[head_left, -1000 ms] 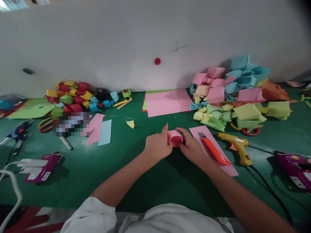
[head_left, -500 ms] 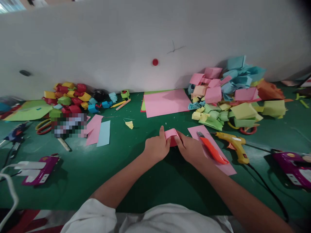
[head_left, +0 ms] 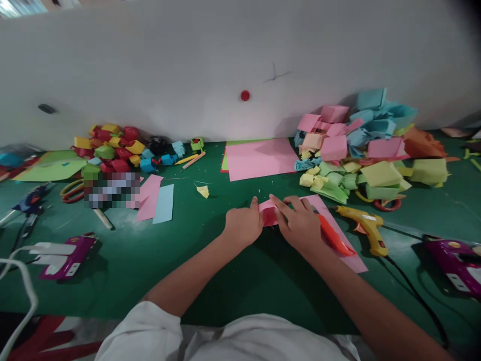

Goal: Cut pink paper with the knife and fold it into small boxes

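Between my two hands is a small folded piece of pink paper (head_left: 269, 214), held a little above the green table (head_left: 210, 271). My left hand (head_left: 244, 224) grips its left side, thumb up. On the right side, my right hand (head_left: 299, 219) pinches it between thumb and index finger, the other fingers bent and slightly raised. A pink sheet (head_left: 353, 260) lies just right of my right hand, with an orange-red cutter (head_left: 336, 235) on top of it, partly covered by that hand. The far ends of the held paper are hidden by my fingers.
Folded paper pieces (head_left: 381, 173) pile up at the back right, small colourful paper cubes (head_left: 120, 153) at the back left. A yellow glue gun (head_left: 366, 225) and its cord lie right. Pink sheets (head_left: 263, 158) rest against the wall. Purple power strips (head_left: 67, 255) stand at both sides.
My right hand's fingers have lifted and spread somewhat over the pink paper, which now looks flatter and less arched. My left hand keeps its grip. The view has shifted slightly.
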A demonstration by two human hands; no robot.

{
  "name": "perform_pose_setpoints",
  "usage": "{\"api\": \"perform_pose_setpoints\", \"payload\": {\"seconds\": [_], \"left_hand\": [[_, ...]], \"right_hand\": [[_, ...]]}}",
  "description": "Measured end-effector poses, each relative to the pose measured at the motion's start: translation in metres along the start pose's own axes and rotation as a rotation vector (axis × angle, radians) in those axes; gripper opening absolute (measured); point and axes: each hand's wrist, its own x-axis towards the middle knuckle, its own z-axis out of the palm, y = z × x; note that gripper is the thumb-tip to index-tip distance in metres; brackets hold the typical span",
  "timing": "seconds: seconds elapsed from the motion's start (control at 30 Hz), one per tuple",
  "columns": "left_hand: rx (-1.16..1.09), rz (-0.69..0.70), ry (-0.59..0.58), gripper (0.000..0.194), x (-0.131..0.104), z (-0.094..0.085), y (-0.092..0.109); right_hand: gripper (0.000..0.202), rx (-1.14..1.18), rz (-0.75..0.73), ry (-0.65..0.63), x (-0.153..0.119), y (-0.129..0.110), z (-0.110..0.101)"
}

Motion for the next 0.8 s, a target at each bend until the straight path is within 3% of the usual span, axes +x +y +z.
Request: {"api": "perform_pose_setpoints", "payload": {"seconds": [0.27,0.5,0.63,0.8], "left_hand": [[-0.041,0.003,0.027,0.057,0.0006,-0.0011,-0.0028],[-0.112,-0.058,0.059,0.054,0.0065,-0.0003,-0.0080],[-0.150,-0.061,0.055,0.053,0.0062,-0.0013,-0.0076],[-0.195,-0.039,0.017,0.065,0.0034,0.0009,-0.0052]], "right_hand": [[0.045,0.129,-0.040,-0.035,0.0028,0.0051,0.0056],[0.038,-0.053,0.110,-0.108,0.0020,0.0005,0.0035],[0.042,-0.095,0.116,-0.162,0.0026,-0.0006,0.0029],[0.041,-0.105,0.105,-0.210,0.0032,0.0003,0.0041]]}}
